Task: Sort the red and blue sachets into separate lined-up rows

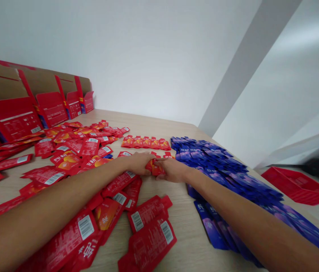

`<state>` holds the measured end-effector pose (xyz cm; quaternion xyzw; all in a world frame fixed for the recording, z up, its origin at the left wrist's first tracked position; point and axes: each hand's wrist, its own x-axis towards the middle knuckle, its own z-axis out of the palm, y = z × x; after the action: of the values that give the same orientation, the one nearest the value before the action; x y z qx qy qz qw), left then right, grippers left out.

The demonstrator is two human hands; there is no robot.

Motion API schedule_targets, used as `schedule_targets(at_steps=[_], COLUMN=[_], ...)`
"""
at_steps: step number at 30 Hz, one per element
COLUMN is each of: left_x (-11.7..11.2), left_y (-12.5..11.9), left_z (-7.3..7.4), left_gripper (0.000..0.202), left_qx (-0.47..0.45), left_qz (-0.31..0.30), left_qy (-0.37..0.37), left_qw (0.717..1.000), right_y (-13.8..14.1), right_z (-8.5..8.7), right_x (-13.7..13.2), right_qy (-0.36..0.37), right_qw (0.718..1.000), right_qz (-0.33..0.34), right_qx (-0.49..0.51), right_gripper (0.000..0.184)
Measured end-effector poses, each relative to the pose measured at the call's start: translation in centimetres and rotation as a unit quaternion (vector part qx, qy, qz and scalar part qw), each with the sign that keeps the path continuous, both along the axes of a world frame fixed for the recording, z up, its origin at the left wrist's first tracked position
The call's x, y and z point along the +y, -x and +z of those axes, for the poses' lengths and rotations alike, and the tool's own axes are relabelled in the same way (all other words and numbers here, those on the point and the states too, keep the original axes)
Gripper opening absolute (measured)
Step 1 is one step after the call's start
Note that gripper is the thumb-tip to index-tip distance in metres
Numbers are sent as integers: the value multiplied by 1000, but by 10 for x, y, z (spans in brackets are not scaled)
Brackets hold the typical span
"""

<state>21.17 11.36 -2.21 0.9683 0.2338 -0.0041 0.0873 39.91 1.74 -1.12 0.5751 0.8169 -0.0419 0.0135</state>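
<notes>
In the head view, both arms reach forward over the table to a few small red spouted pouches [157, 170] in the middle. My left hand [140, 163] is closed at their left edge, its fingertips mostly hidden. From the right, my right hand [173, 170] pinches the same pouches, thumb and fingers bent over them. Just beyond the hands lies a neat overlapping row of red pouches [146, 142], fronts up. Two loose red pouches [150, 241] lie nearer to me, barcodes showing.
Loose red pouches [73, 145] are heaped across the left side. Open red cartons [52, 107] stand along the back left. Overlapping rows of blue-purple pouches [210, 160] cover the right side of the table [159, 126]. Beyond its right edge is a red crate [299, 185]. A white wall rises behind.
</notes>
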Motion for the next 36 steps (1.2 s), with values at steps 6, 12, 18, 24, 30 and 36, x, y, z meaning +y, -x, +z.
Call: schedule_targets(at_steps=[6, 12, 18, 24, 30, 36], left_x=[7, 10, 10, 7, 0, -7], left_y=[3, 24, 33, 28, 18, 4], left_z=[-1, 4, 6, -4, -12, -12], left_gripper=[62, 50, 45, 59, 64, 59], left_qx=[18, 21, 22, 10, 14, 20], left_qz=[26, 48, 30, 19, 5, 15], left_qy=[-1, -5, 1, 7, 23, 20], left_qw=[1000, 999, 999, 1000, 1000, 999], right_y=[-7, -9, 8, 20, 5, -6], right_z=[-1, -8, -11, -14, -5, -6], right_x=[12, 11, 13, 10, -2, -10], right_qy=[23, 5, 9, -1, 26, 60], right_qw=[999, 999, 998, 993, 979, 976], right_qz=[19, 6, 1, -83, -175, -189], right_qx=[-16, -34, -62, -87, -103, -93], right_gripper=[45, 63, 47, 50, 58, 46])
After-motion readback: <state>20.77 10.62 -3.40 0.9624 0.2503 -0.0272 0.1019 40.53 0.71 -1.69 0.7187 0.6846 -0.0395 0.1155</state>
